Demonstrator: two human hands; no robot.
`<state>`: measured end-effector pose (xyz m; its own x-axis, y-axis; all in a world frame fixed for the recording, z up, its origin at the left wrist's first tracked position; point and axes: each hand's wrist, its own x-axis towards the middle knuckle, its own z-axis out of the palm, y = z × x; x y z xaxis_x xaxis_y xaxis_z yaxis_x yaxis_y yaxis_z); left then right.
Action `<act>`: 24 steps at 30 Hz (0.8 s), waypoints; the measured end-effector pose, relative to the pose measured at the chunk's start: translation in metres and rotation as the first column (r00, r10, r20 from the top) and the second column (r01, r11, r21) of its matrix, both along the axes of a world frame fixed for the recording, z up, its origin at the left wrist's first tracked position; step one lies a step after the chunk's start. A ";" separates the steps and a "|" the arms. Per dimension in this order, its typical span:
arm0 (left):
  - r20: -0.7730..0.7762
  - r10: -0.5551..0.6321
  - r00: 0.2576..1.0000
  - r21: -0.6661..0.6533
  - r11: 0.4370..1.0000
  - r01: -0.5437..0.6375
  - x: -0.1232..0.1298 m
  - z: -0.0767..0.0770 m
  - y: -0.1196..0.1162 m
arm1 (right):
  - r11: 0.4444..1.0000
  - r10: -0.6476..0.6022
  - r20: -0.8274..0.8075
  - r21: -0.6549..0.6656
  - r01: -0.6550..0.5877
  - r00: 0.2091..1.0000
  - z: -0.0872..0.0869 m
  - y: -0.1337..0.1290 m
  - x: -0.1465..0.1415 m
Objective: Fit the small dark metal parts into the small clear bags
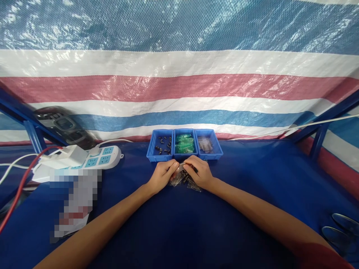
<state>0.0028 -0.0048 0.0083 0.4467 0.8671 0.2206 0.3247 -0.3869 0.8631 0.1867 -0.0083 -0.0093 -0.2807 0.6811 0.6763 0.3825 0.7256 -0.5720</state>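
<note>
My left hand (162, 176) and my right hand (201, 172) meet close together just in front of three blue bins. Thumbs and fingers of both pinch the top edge of a small clear plastic bag (181, 164). Under and between the hands lie several clear bags (194, 185) with dark screws or similar small metal parts inside. Loose screws (160, 141) sit in the left bin (158, 158). Green packets (184, 144) fill the middle bin (185, 154), and flat clear bags (205, 145) lie in the right bin (212, 157). My fingers partly hide the pinched bag's contents.
On the left of the blue table (185, 231) are a white power strip (112, 158) with a plugged-in adapter, a red cable (21, 186) and a dark device with a display (65, 123). Eyeglasses (336, 233) lie at the far right. A striped tarp (179, 87) hangs behind.
</note>
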 end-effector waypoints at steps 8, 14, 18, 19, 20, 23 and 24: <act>-0.003 -0.013 1.000 -0.009 1.000 0.013 0.000 -0.002 0.001 | 1.000 0.024 0.003 0.008 -0.024 1.000 -0.004 0.000 -0.001; 0.018 -0.018 1.000 -0.022 1.000 0.018 -0.002 -0.002 0.000 | 1.000 0.000 -0.024 0.015 0.000 1.000 0.000 0.001 -0.001; -0.010 0.015 1.000 0.030 0.999 -0.015 -0.001 -0.001 -0.001 | 1.000 -0.029 -0.053 0.007 0.030 0.998 0.000 0.001 -0.002; -0.015 0.027 1.000 0.043 0.999 -0.026 -0.001 -0.001 -0.001 | 1.000 -0.029 -0.056 0.006 0.029 0.998 0.000 0.001 -0.002; -0.015 0.035 0.999 0.055 0.998 -0.034 -0.001 -0.001 -0.001 | 1.000 -0.030 -0.058 0.004 0.030 0.998 0.000 0.001 -0.002; -0.004 0.044 0.999 0.085 0.995 -0.043 0.000 -0.002 -0.001 | 0.999 -0.036 -0.058 -0.006 0.036 0.998 0.000 0.001 -0.001; -0.002 0.046 0.999 0.092 0.995 -0.046 0.000 -0.002 -0.001 | 0.999 -0.038 -0.057 -0.010 0.038 0.998 0.000 0.001 -0.001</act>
